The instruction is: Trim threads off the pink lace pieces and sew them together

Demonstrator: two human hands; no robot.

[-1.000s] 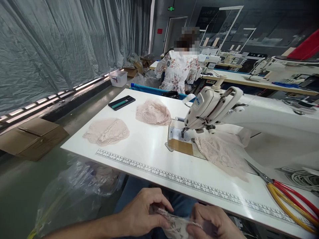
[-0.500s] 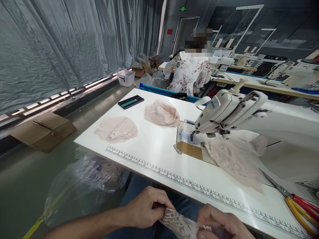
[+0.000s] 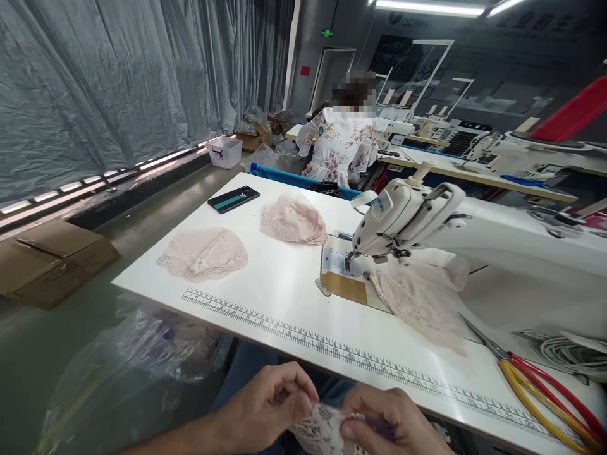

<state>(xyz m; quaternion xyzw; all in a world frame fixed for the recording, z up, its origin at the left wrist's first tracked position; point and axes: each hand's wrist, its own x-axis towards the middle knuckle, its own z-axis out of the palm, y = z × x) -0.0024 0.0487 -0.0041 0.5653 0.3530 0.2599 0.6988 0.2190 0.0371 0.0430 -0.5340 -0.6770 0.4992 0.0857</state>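
Observation:
Between my hands, just off the table's front edge, is a pale lace piece (image 3: 322, 430). My left hand (image 3: 270, 404) pinches its left end between thumb and fingers. Closed on its right side is my right hand (image 3: 384, 420); part of the lace is hidden behind the fingers. On the white table (image 3: 279, 287) lie a flat pink lace piece (image 3: 206, 253) and a stack of lace pieces (image 3: 293, 220). Another lace piece (image 3: 420, 306) rests right of the needle area of the white sewing machine (image 3: 403, 215).
Red and yellow-handled scissors (image 3: 526, 379) lie at the table's right, near a printed ruler scale (image 3: 322, 344). A phone (image 3: 234, 198) is at the far left corner. Plastic bags (image 3: 142, 354) and a cardboard box (image 3: 52, 259) are on the floor. A person (image 3: 339, 142) sits ahead.
The view has turned right, so the table and machine appear further left. My hands have come closer together on the lace, and both still grip it.

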